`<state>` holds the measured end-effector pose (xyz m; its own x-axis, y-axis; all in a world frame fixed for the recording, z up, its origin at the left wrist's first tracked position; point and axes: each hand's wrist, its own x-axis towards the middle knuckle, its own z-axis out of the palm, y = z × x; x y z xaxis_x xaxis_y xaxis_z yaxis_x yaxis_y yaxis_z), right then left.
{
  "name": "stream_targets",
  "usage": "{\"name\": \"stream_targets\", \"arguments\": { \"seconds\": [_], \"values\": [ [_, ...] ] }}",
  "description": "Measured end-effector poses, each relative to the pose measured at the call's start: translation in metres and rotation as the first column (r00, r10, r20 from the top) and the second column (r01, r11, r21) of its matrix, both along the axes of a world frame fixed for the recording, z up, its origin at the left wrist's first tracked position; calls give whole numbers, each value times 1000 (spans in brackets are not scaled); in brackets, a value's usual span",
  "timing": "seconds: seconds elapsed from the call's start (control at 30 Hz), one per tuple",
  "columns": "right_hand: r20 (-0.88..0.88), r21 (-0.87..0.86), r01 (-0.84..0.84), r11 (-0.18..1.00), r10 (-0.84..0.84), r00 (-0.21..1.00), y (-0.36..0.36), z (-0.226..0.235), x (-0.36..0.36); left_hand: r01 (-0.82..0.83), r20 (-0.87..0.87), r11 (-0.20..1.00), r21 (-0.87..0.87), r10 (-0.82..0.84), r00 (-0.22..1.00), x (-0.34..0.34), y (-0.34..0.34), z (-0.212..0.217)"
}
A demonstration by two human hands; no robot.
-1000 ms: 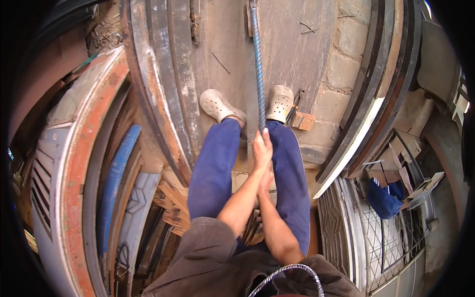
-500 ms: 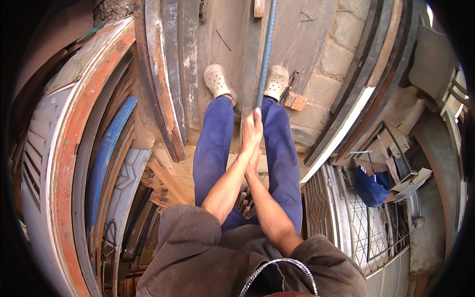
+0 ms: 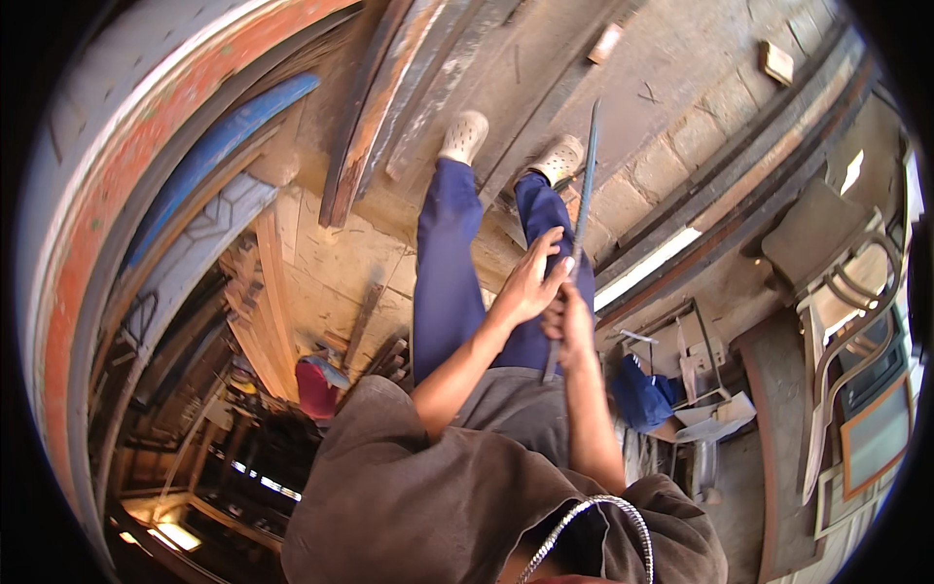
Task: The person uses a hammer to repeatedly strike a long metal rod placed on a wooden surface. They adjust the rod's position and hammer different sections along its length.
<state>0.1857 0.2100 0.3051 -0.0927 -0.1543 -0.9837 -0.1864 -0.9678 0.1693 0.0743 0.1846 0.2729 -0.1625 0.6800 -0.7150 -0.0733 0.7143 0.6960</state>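
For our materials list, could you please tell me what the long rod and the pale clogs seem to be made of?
Rod: probably metal, perhaps steel, with a dull blue-grey finish; it looks slim, straight and stiff, though blur hides its surface detail.
Clogs: likely moulded foam or rubber, matte off-white, judging by the rounded, perforated uppers.

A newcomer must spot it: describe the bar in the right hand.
Start from the blue trousers at the centre. Beside the right leg, the right hand grips a long bar. Slim and bluish, it stands out from the wide, brown boards behind it.
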Motion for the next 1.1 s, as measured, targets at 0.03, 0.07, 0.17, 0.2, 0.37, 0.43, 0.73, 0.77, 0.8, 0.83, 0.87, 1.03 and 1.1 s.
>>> {"name": "stream_targets", "arguments": {
  "seconds": [0.03,0.07,0.17,0.2,0.37,0.43,0.73,0.77,0.8,0.83,0.87,1.03,1.1],
  "values": [
    [-12,-55,49,997,-50,999,7,-5,12,-32,-59,999,-8,32,998,-8,-2,20],
    [-51,-82,65,995,-69,996,11,-14,23,-44,-105,999,-13,43,994,-17,-4,43],
    [-119,-179,6,984,-28,992,0,-39,55,-306,-29,944,124,311,950,-42,-25,105],
    [-68,-122,-142,982,134,989,-8,-38,59,-349,-28,929,122,354,935,-44,-43,113],
    [62,30,-608,793,606,793,-21,-12,66,-526,-92,847,-75,519,850,-25,-152,105],
    [37,32,-653,757,652,757,-14,-9,74,-636,-97,767,-90,629,772,-3,-198,87],
    [144,129,-914,384,905,401,-18,28,83,-767,-13,608,-205,782,623,78,-271,102],
    [154,147,-927,344,918,365,-25,34,87,-784,-19,586,-206,799,602,87,-285,103],
    [194,158,-963,217,950,245,-35,42,91,-796,-45,567,-214,808,587,96,-299,105],
    [238,165,-983,84,964,122,-45,50,96,-808,-69,546,-221,818,571,105,-316,106],
    [283,179,-982,-58,959,-5,-52,56,96,-827,-98,518,-219,831,547,114,-334,102],
    [490,307,-607,-733,668,-560,-43,102,114,-924,-225,373,-82,896,382,141,-384,73],
    [477,332,-496,-802,597,-645,-41,113,98,-898,-268,419,-134,857,440,138,-390,53]
  ]
}}
